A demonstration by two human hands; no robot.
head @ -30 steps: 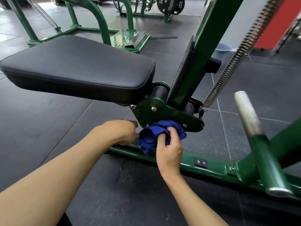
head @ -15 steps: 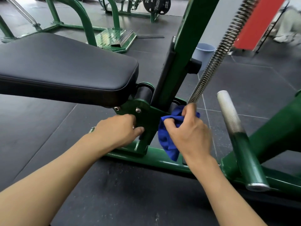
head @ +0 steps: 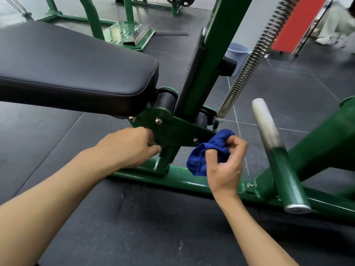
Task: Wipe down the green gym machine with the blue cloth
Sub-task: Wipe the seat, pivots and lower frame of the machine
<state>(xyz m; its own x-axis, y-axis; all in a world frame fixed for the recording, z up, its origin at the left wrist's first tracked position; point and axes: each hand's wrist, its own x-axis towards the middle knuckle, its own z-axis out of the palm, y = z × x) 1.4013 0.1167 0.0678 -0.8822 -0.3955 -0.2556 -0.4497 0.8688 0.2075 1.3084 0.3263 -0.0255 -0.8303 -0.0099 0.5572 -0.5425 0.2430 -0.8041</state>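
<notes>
My right grip [head: 226,166] was closed round the bunched blue cloth [head: 198,160], thumb and curled fingers pinching it. The cloth's upper end touched the right tip of the green plate [head: 172,129] below the seat [head: 76,70] of the machine [head: 221,45], just right of a bolt [head: 195,140]. The rest of the cloth hung over the base bar [head: 184,182]; I could not tell whether it touched. My left grip [head: 130,146] was curled on the plate's lower left edge, thumb on the near face, fingertips hidden behind it. A spring [head: 249,62] rose to the upper right from behind the plate. A steel-tipped peg [head: 269,131] slanted near my right grip, apart from it. A pale bucket [head: 235,52] stood behind the upright, on the dark floor [head: 134,227].
</notes>
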